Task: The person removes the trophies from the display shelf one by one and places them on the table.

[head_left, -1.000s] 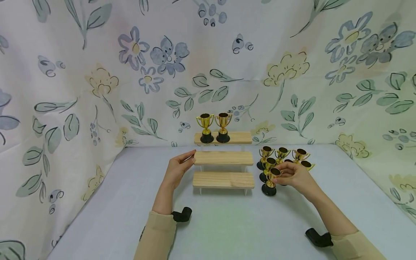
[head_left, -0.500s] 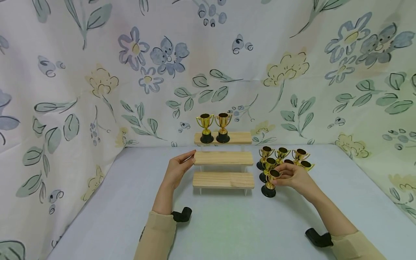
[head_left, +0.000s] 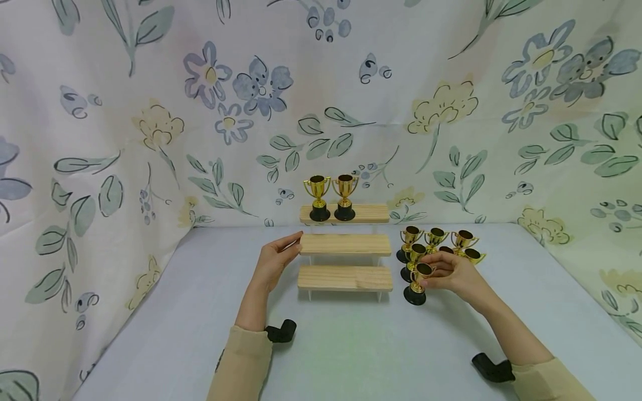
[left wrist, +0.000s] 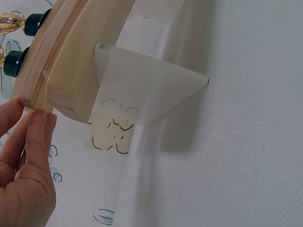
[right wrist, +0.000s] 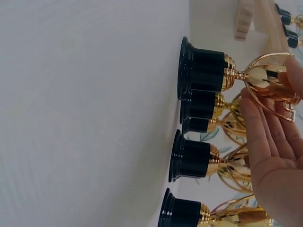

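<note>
My right hand (head_left: pixel 458 275) grips a small gold trophy cup (head_left: pixel 414 295) with a black base, by its cup and handle. In the right wrist view this trophy (right wrist: pixel 206 71) is upright relative to the others, its base close to the tabletop; I cannot tell whether it touches. My left hand (head_left: pixel 272 263) pinches the left end of the middle board of a three-step wooden display stand (head_left: pixel 345 245). The left wrist view shows thumb and fingers (left wrist: pixel 37 137) at that board's end. Two gold trophies (head_left: pixel 317 195) stand on the left half of the top board.
Behind the right hand stands a cluster of several similar trophies (head_left: pixel 436 236), partly hidden by that hand. White supports (left wrist: pixel 147 80) hold up the boards. A floral cloth (head_left: pixel 351 94) hangs behind the white-covered table (head_left: pixel 215 312).
The trophy in my right hand has shifted slightly toward me, away from the cluster. My left hand stays at the stand.
</note>
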{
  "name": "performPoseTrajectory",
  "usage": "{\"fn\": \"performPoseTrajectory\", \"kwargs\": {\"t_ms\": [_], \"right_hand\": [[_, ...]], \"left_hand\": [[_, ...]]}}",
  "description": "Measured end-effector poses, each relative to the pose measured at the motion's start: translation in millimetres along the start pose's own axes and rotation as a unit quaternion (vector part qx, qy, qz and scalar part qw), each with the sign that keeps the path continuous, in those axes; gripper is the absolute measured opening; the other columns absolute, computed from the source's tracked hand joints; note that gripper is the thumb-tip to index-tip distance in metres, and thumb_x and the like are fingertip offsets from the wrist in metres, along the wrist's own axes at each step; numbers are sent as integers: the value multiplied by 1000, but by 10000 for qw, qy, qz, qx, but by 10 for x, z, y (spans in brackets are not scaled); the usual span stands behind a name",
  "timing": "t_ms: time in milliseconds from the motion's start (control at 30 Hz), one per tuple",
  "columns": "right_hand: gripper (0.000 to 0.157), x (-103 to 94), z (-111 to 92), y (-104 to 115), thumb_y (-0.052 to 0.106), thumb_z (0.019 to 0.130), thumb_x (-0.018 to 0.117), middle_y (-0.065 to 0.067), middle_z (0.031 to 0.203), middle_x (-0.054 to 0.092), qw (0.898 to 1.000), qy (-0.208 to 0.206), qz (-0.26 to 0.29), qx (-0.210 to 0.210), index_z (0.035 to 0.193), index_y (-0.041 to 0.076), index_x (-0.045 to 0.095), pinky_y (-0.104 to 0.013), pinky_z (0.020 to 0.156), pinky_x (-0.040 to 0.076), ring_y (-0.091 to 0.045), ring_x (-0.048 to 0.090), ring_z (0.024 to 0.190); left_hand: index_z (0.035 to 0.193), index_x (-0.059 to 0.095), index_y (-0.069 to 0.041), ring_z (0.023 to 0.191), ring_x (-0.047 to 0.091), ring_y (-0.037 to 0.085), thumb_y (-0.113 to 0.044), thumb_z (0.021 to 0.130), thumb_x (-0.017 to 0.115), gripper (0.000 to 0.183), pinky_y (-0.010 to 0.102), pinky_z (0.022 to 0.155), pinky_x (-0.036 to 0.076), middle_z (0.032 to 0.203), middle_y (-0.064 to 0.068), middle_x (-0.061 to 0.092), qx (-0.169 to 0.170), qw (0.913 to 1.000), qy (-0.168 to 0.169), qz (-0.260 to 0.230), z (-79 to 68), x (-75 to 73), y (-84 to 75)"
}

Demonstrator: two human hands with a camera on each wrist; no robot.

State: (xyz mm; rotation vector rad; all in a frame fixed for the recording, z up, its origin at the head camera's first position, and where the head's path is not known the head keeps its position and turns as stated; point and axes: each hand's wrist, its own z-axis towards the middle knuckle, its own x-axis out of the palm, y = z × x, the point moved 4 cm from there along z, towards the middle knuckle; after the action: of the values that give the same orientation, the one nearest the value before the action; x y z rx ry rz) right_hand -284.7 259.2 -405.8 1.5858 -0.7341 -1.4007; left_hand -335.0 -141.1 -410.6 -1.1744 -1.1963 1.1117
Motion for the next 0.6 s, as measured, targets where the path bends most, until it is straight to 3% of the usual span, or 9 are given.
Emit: {"fn": "performPoseTrajectory", "kwargs": {"t_ms": [400, 600], "right_hand": [[53, -28, -4, 44, 29, 81, 82, 5, 118, 70, 9987, -202, -342, -328, 126, 8, 63, -19, 81, 58, 6, 63, 98], [49, -47, -5, 103, 27, 84, 79, -6, 121, 72, 9979, -213, -212, -569, 125, 5, 62, -19, 81, 59, 8, 65, 99]], "left_hand": [[140, 54, -1, 118, 60, 6, -3, 96, 61, 45, 13, 96, 53, 149, 17, 51, 5, 10000, 17, 10, -10, 4, -10], [140, 53, 0, 123, 58, 9, -2, 96, 61, 45, 13, 96, 53, 149, 17, 50, 9, 10000, 25, -13, -2, 6, -2]]}}
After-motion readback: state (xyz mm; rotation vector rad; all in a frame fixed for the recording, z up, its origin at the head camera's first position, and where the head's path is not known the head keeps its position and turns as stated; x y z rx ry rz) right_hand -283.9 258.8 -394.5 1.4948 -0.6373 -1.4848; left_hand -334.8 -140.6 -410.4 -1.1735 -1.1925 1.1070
